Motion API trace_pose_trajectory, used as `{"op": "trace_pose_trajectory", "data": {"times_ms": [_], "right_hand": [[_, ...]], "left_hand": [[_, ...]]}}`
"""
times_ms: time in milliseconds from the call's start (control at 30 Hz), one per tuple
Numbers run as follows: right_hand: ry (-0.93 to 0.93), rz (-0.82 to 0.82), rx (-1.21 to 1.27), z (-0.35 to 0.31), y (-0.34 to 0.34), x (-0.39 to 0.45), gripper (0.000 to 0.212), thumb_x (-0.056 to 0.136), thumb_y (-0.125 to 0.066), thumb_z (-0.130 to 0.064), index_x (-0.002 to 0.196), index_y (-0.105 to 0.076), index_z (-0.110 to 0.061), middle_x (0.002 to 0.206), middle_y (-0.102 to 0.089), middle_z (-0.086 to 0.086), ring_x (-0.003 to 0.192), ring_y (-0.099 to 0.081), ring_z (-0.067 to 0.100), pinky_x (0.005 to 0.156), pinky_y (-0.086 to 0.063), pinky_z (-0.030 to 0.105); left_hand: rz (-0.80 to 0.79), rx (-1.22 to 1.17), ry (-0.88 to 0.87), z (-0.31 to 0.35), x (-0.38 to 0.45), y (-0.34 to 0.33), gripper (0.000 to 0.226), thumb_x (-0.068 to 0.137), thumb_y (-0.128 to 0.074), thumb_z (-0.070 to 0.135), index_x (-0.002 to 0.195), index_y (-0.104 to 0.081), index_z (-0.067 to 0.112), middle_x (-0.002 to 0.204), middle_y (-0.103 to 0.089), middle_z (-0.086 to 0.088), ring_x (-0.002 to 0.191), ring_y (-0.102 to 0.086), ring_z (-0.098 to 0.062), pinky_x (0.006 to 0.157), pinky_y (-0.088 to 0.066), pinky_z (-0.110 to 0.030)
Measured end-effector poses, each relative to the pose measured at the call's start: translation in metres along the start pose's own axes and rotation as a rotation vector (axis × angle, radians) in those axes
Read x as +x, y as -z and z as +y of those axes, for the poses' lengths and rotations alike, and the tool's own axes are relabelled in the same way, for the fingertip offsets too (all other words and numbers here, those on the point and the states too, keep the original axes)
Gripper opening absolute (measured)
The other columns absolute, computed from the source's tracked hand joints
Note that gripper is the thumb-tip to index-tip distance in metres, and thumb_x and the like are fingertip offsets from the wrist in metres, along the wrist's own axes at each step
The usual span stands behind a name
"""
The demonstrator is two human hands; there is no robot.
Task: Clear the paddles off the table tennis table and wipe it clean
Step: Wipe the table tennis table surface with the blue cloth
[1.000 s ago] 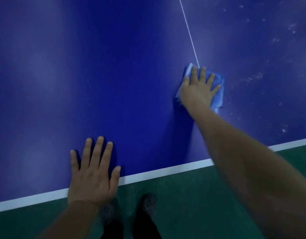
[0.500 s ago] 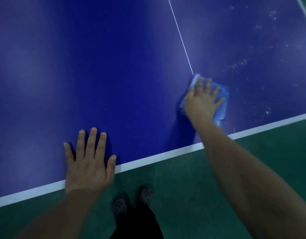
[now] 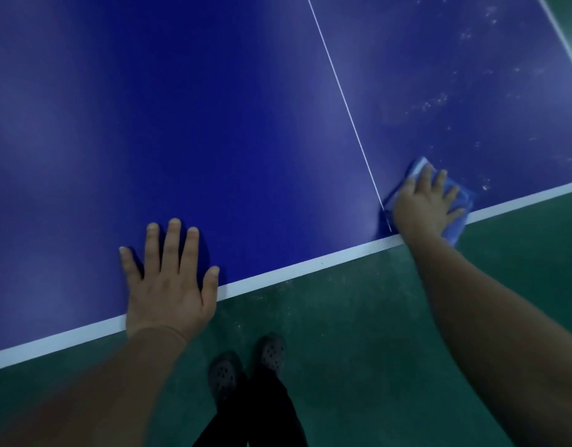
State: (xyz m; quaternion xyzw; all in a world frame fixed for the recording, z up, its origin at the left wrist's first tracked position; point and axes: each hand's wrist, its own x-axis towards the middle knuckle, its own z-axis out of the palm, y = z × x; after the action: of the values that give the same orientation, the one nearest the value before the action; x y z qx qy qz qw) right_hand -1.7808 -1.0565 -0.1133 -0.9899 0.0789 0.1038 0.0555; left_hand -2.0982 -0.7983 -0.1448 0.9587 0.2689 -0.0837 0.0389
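Head view: the right hand [image 3: 423, 204] presses a folded blue cloth [image 3: 457, 208] with spread fingers at the dark blue table's [image 3: 213, 124] white edge, left hand [image 3: 168, 285] flat; overshooting could drop the overhanging cloth.

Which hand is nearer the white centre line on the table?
Right. The right hand presses the blue cloth just right of the white centre line, near the table's edge. The left hand lies flat on the table, well to the line's left.
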Motion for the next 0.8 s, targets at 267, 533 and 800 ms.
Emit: {"op": "trace_pose_trajectory", "data": {"times_ms": [267,533,800], "right_hand": [[1.004,-0.081,-0.207,-0.034,-0.037,-0.080,0.059,0.099,-0.020,-0.052,0.155,-0.028,-0.033,0.164,-0.022,-0.005,0.152,-0.013,0.031,0.119,-0.009,0.061],[0.218,-0.010,-0.034,-0.022,-0.011,-0.014,0.057,0.103,-0.014,-0.045,0.158,-0.007,-0.035,0.167,0.000,-0.005,0.153,0.004,0.029,0.119,0.002,0.061],[1.112,-0.048,-0.211,-0.004,-0.027,-0.031,0.057,0.099,-0.024,-0.048,0.153,-0.034,-0.031,0.161,-0.030,-0.002,0.150,-0.021,0.033,0.116,-0.017,0.064]], "left_hand": [[0.028,0.012,0.016,0.003,0.000,0.000,0.074,0.099,-0.013,0.059,0.155,-0.030,0.013,0.163,-0.023,-0.012,0.151,-0.011,-0.036,0.117,-0.008,-0.066],[0.058,0.014,0.020,0.004,0.000,0.001,0.072,0.100,-0.017,0.057,0.154,-0.030,0.013,0.163,-0.025,-0.012,0.151,-0.014,-0.036,0.117,-0.009,-0.066],[0.075,-0.009,0.081,0.010,-0.005,0.005,0.071,0.098,-0.020,0.054,0.155,-0.032,0.013,0.163,-0.025,-0.011,0.151,-0.016,-0.034,0.117,-0.010,-0.060]]}}
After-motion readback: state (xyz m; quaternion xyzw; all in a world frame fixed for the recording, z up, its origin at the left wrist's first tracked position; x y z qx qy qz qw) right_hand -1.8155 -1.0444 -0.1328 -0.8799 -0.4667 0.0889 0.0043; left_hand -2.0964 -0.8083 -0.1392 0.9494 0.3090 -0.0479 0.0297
